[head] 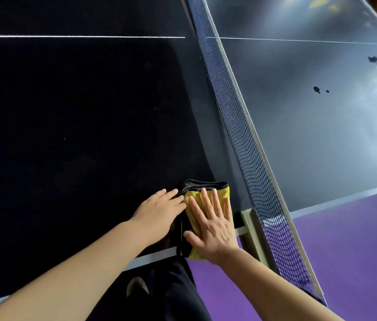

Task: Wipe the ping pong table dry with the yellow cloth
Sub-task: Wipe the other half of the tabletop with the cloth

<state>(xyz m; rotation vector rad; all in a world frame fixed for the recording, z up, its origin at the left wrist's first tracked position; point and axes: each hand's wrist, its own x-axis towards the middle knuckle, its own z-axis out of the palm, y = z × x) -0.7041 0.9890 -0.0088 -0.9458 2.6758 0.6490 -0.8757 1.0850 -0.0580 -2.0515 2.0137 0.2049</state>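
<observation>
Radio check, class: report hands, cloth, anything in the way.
Right hand flat on yellow cloth; left hand flat on ping pong table at its edge. Net close on the right.

Yellow cloth (217, 200) with black edge, dark table (78, 112), purple floor (356, 239)

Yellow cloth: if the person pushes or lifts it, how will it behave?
Probably floppy: the yellow cloth lies folded in soft layers, one end reaching past the ping pong table edge. It should slide readily on that smooth top under the flat right hand. It looks light and is unlikely to roll.
</observation>
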